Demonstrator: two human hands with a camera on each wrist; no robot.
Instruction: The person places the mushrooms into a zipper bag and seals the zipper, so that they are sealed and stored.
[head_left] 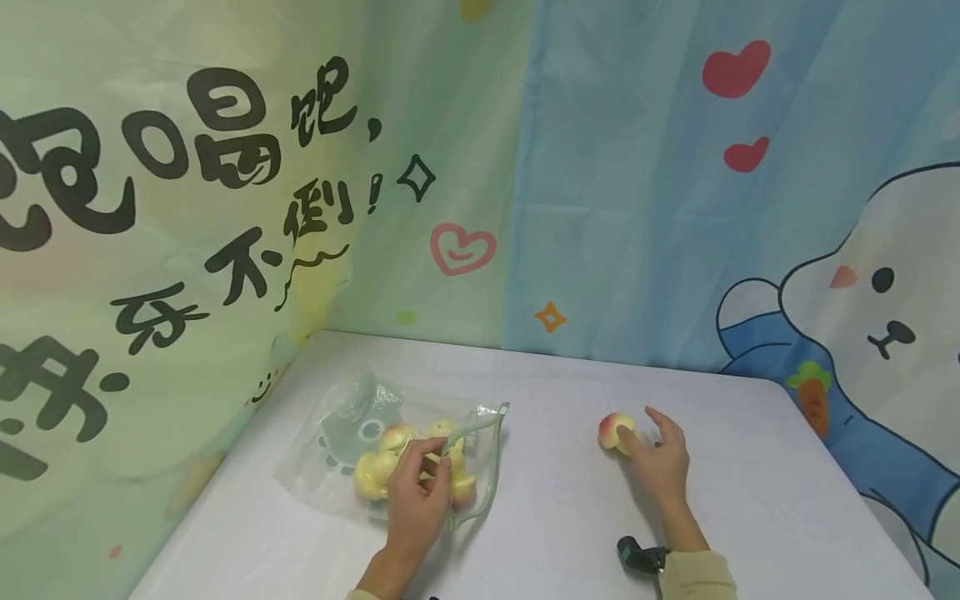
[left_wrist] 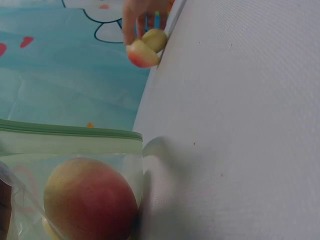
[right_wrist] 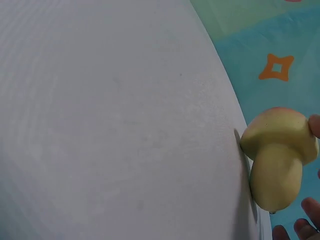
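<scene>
A clear zip bag (head_left: 337, 454) with green edging lies on the left of the table, several yellow toy mushrooms (head_left: 371, 477) with reddish caps inside. At its mouth my left hand (head_left: 420, 500) pinches the bag's edge between thumb and fingers; the left wrist view shows a red-yellow cap (left_wrist: 92, 200) behind the plastic. To the right, one toy mushroom (right_wrist: 277, 155) with a pale stem lies on the table. My right hand (head_left: 663, 467) is beside it, thumb touching the cap and the other fingers spread apart from it.
A white-covered table (head_left: 547, 500) carries everything. Behind it hangs a printed cloth backdrop (head_left: 622, 208) with hearts and a cartoon bear. A small black device (head_left: 640, 556) is at the right wrist, over the table.
</scene>
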